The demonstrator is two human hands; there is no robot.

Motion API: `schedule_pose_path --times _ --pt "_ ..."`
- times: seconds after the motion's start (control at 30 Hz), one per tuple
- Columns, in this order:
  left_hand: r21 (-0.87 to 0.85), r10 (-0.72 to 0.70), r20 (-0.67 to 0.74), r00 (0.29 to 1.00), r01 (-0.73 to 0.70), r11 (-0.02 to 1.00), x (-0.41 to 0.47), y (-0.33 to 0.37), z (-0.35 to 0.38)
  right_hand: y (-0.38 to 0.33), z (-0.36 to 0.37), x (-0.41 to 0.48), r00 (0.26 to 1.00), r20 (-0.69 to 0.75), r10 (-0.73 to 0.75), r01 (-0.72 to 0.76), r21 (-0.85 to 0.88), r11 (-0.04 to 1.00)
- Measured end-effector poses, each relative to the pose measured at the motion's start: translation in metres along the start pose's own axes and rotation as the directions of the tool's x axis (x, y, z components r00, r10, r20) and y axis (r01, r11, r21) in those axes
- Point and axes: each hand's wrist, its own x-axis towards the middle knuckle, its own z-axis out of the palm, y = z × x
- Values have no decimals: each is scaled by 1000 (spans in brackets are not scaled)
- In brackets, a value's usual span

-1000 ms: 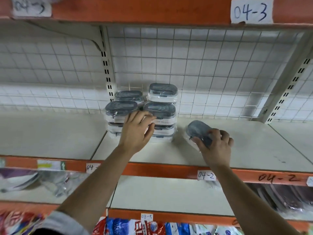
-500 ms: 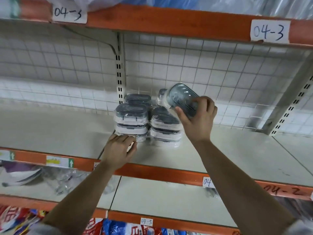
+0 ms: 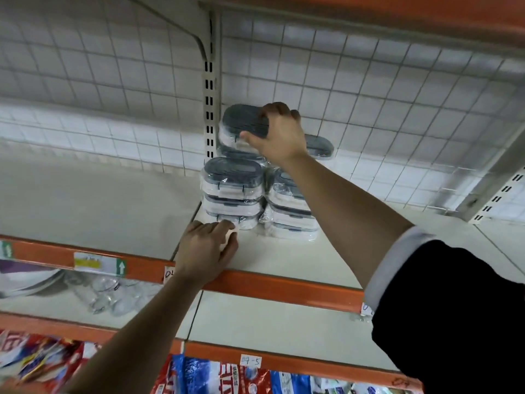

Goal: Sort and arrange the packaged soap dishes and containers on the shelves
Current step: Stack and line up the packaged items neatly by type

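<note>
Clear-wrapped soap dishes with grey lids stand in stacks on the white shelf (image 3: 85,200), beside the slotted upright. My right hand (image 3: 279,136) grips one packaged soap dish (image 3: 241,123), fingers over its lid and thumb on its side, and holds it on top of the back-left stack. A front-left stack (image 3: 231,189) and a front-right stack (image 3: 287,211) stand three high; my right forearm crosses the latter. A single dish (image 3: 319,147) tops the back-right stack. My left hand (image 3: 206,248) rests on the shelf, fingertips touching the bottom package of the front-left stack.
An orange beam (image 3: 284,288) edges the shelf front. A wire grid (image 3: 369,95) backs the shelf. Clear glassware (image 3: 105,294) lies on the lower shelf at left. Colourful bags (image 3: 221,376) fill the bottom row. Bare shelf extends left and right of the stacks.
My right hand carried the soap dish from the shelf at right up and left onto the back-left stack. My left hand dropped from the front stack's top to its base.
</note>
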Motion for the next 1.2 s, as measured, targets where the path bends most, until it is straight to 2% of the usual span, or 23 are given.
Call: schedule_pose_path --times 0.17,0.27,0.4,0.6,0.97,1.2 --pt "-32 21 -44 999 -22 999 -2 -6 3 -8 20 12 998 50 -24 27 -70 997" --pt "-48 14 -54 998 -17 999 -3 -8 4 -13 33 14 993 98 -65 82 -181 980" --pt "-65 -2 -34 999 -1 998 -3 -8 3 -9 42 13 994 81 -72 91 -259 962" --pt "-54 -29 -5 1000 28 998 -3 -10 3 -3 35 -4 993 79 -86 98 -167 981" --pt "84 -127 135 983 116 990 -4 21 -4 35 -14 -123 995 -96 2 0 18 1000" --pt "19 -24 128 991 21 1000 -33 98 7 61 -46 -217 996 -80 44 -35 105 994"
